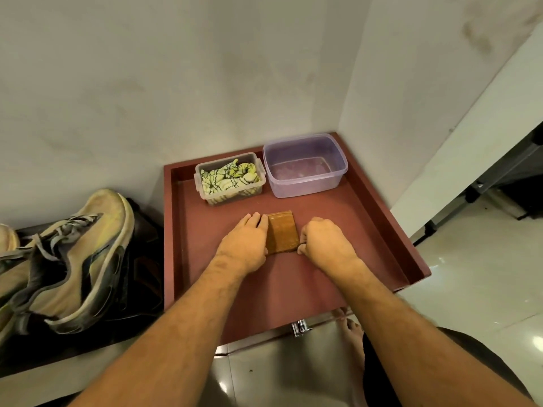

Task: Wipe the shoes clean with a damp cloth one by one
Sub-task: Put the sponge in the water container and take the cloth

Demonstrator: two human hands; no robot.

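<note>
A folded brown cloth (282,232) lies flat on the red tray (382,218). My left hand (245,242) rests flat on the cloth's left edge with straight fingers. My right hand (326,242) is curled at the cloth's right edge, its fingertips pinching the near right corner. A dirty beige and black sneaker (79,259) lies on a dark surface to the left, and part of a second shoe (7,239) shows at the left edge.
At the back of the tray stand a small clear box (202,186) of green patterned cloth (229,177) and a larger clear tub (305,165) holding water. White walls close the corner behind. Tiled floor and my bare feet (351,327) lie below.
</note>
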